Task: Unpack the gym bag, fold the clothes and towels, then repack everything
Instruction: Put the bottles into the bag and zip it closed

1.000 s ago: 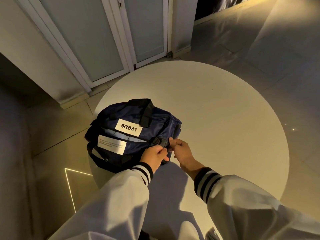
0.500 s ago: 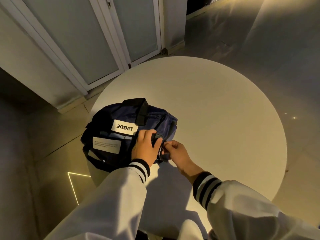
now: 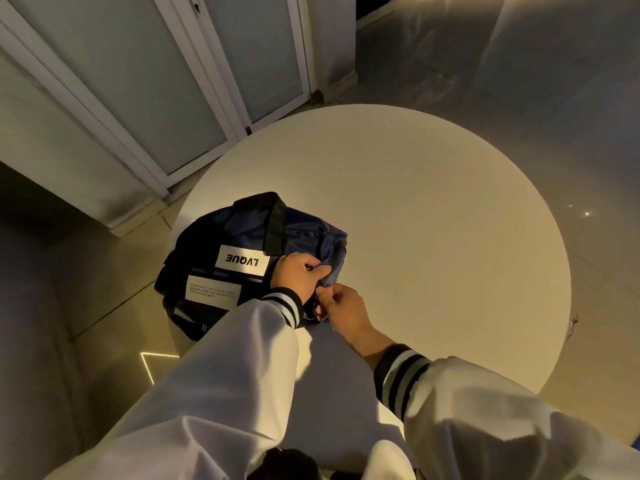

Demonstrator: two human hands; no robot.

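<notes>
Gym bag (image 3: 242,237): navy, white labels, lying at the left near edge of the round table (image 3: 433,220).
Left hand (image 3: 298,275): fingers curled, gripping fabric at the bag's right end.
Right hand (image 3: 343,306): just beside it, pinching a small dark bag fitting.

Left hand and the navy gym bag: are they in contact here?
Touching. The head view shows the left hand resting on top of the gym bag, its fingers curled into the fabric beside the white logo patch.
</notes>
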